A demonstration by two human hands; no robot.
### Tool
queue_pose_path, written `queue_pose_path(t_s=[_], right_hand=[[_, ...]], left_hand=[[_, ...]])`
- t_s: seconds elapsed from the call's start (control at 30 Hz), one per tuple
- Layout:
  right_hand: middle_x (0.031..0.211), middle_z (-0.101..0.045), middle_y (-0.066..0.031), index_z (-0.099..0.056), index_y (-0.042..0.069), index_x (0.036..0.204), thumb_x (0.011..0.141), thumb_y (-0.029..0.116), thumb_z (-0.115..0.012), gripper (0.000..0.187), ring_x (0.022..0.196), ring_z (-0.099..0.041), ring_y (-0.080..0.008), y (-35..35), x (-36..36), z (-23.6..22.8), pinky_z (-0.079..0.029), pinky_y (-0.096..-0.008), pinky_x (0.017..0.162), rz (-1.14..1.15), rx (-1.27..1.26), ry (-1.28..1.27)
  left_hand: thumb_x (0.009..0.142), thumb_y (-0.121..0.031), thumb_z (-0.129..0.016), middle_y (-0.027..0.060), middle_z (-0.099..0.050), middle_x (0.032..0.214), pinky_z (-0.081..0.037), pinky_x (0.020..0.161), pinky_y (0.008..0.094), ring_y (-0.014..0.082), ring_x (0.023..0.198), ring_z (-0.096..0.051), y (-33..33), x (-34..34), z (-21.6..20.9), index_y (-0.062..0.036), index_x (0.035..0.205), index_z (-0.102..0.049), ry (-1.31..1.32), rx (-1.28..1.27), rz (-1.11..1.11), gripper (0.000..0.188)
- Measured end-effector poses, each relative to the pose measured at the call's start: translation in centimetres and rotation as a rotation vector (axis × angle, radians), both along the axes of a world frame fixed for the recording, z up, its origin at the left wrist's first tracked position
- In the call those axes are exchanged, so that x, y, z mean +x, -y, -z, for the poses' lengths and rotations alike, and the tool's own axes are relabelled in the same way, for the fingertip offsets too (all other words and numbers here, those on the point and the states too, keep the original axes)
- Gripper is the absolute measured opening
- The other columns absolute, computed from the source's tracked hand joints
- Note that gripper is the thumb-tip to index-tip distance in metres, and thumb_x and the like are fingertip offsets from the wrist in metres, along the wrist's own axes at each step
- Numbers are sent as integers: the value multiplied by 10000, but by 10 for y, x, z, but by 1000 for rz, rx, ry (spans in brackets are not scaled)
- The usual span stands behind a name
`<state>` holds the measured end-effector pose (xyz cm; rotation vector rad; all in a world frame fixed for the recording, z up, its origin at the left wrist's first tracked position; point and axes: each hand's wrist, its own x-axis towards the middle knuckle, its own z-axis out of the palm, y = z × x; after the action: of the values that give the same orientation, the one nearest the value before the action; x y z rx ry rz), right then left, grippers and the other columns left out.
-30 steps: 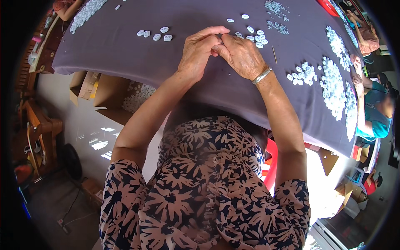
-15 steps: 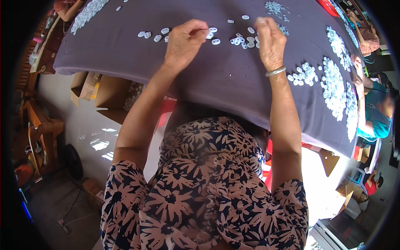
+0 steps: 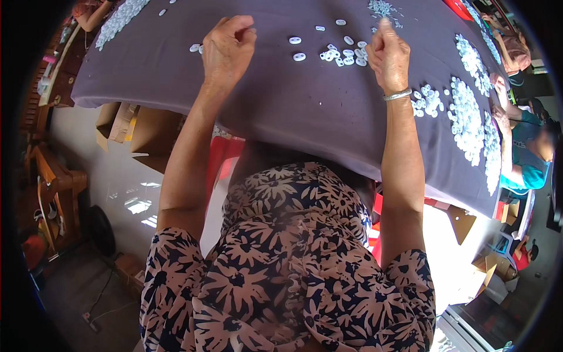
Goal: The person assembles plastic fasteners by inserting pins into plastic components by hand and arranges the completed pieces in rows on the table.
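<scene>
My left hand (image 3: 227, 51) is over the left part of the grey cloth-covered table, its fingers curled. A gap shows between thumb and forefinger, with nothing visible in it. Beside its wrist lie a few small white oval pieces (image 3: 194, 48) with holes; others there are hidden under the hand. My right hand (image 3: 389, 58), with a bangle on its wrist, is closed in a pinch; whatever it holds cannot be made out. Just beyond its fingertips is a heap of tiny bluish pins (image 3: 380, 8). A loose cluster of white oval pieces (image 3: 330, 54) lies left of that hand.
Larger heaps of white pieces (image 3: 467, 120) cover the table's right side, with another heap (image 3: 120, 22) at far left. A person in a teal top (image 3: 519, 158) works at the right edge. An open cardboard box (image 3: 153, 132) stands below the left table edge.
My left hand has moved left, away from the middle pieces, and its pinch has loosened. My right hand has shifted slightly right, its fingertips now near the pins.
</scene>
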<state>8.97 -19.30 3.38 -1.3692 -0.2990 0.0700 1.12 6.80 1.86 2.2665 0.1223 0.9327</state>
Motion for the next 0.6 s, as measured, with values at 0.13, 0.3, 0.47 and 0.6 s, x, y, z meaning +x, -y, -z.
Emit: queue_pose_path(t_s=[0.13, 0.3, 0.47, 0.6], right_hand=[[565, -480, 1, -597, 32, 734, 858, 197, -641, 211, 463, -418, -79, -8, 6, 21, -319, -219, 418, 68, -528, 451], [802, -576, -19, -645, 60, 891, 783, 121, -677, 128, 623, -540, -130, -17, -5, 23, -463, -263, 607, -10, -848, 638], [762, -556, -37, -642, 64, 899, 752, 94, -690, 158, 631, -539, -161, -19, -8, 24, -464, -269, 604, -32, -940, 773], [749, -569, -16, -642, 67, 890, 752, 79, -699, 150, 641, -536, -113, -22, -13, 18, -459, -248, 607, -111, -952, 692]], left_hand=[[820, -210, -660, 73, -614, 639, -476, 517, 279, 127, 558, -587, 25, 1, 11, -36, 872, -649, 44, -244, 170, 182], [893, -315, -580, 42, -569, 536, -424, 409, 223, 75, 431, -518, 47, -13, -8, -17, 813, -647, -242, -467, 281, 316], [899, -332, -568, 44, -554, 522, -403, 433, 241, 85, 437, -510, 47, -13, -2, -9, 820, -645, -258, -494, 306, 341], [897, -285, -578, 40, -537, 515, -427, 484, 257, 94, 470, -516, 51, -11, 1, -13, 823, -652, -164, -433, 292, 292]])
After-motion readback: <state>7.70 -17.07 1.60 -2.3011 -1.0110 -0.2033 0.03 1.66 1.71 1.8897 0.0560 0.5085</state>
